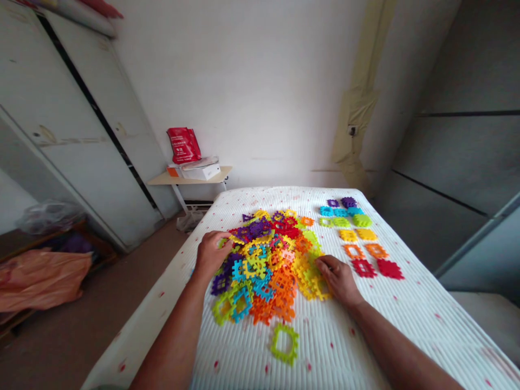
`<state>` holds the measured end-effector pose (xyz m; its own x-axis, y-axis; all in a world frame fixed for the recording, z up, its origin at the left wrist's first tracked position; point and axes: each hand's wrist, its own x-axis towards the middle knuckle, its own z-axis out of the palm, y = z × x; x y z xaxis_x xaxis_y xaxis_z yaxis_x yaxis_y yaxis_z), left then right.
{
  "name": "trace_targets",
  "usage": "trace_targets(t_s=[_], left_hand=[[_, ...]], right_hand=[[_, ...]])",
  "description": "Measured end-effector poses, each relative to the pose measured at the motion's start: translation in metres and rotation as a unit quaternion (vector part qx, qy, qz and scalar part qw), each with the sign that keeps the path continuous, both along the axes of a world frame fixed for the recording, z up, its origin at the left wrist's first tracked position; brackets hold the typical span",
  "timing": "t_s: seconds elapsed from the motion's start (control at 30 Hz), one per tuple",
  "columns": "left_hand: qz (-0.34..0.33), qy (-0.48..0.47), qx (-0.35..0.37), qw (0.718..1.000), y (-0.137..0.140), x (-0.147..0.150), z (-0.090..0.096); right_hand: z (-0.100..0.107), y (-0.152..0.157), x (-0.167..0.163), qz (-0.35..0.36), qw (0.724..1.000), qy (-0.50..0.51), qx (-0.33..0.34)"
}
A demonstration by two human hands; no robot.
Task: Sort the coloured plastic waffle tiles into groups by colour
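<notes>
A heap of interlocking plastic tiles [260, 260] in purple, red, yellow, blue, green and orange lies on a white quilted sheet. At the heap's left edge, my left hand [213, 252] is closed in a pinch at a yellow tile [236, 239]. My right hand [337, 276] rests at the opposite edge beside yellow tiles [311, 276], its fingers curled together; whatever they grip is hidden. A green tile with an open centre [284, 344] lies alone in front of the heap.
Right of the heap, tiles sit in colour rows, from purple [348, 202] at the back to red [390, 269] at the front. Beyond the bed [244, 363], a small table [190, 177] holds a red bag [184, 145] and a white box [203, 171]. Cabinets [81, 130] stand left.
</notes>
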<state>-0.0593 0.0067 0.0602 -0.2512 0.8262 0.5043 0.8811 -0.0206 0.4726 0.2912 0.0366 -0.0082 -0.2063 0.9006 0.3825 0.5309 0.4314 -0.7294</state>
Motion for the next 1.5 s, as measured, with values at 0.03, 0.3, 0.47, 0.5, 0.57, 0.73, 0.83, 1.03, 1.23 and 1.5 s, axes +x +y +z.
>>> trace_targets(t_s=[0.03, 0.3, 0.47, 0.5, 0.57, 0.73, 0.83, 1.03, 1.23, 1.5], left_hand=[[-0.002, -0.006, 0.007, 1.000, -0.001, 0.002, 0.002], [0.010, -0.076, 0.030, 0.997, -0.004, 0.008, 0.008], [0.037, -0.173, 0.062, 0.982, -0.011, 0.017, 0.015], [0.038, -0.201, 0.067, 0.977, -0.012, 0.021, 0.016], [0.025, -0.258, 0.070, 0.963, -0.015, 0.032, 0.018], [-0.030, -0.356, 0.062, 0.932, -0.019, 0.067, 0.012], [-0.040, -0.387, 0.063, 0.919, -0.020, 0.087, 0.002], [-0.073, -0.356, 0.049, 0.930, -0.029, 0.120, -0.022], [-0.138, -0.241, 0.037, 0.960, -0.038, 0.132, -0.030], [-0.205, -0.163, 0.050, 0.964, -0.043, 0.138, -0.028]], right_hand=[[0.000, 0.000, 0.000, 0.001, 1.000, -0.001, 0.002], [0.003, -0.002, -0.002, 0.004, 1.000, 0.002, 0.000], [0.004, -0.002, -0.001, 0.004, 1.000, 0.003, 0.010], [0.004, -0.002, -0.001, 0.004, 1.000, 0.003, 0.011], [0.004, -0.002, -0.002, 0.004, 1.000, 0.003, 0.009], [0.004, -0.002, -0.003, -0.004, 1.000, -0.002, 0.016], [0.003, -0.002, -0.002, -0.004, 1.000, -0.009, 0.017], [0.007, -0.009, -0.004, 0.021, 0.996, -0.020, 0.080], [0.017, -0.030, -0.016, 0.115, 0.953, -0.082, 0.270], [0.020, -0.037, -0.031, 0.138, 0.934, -0.135, 0.300]])
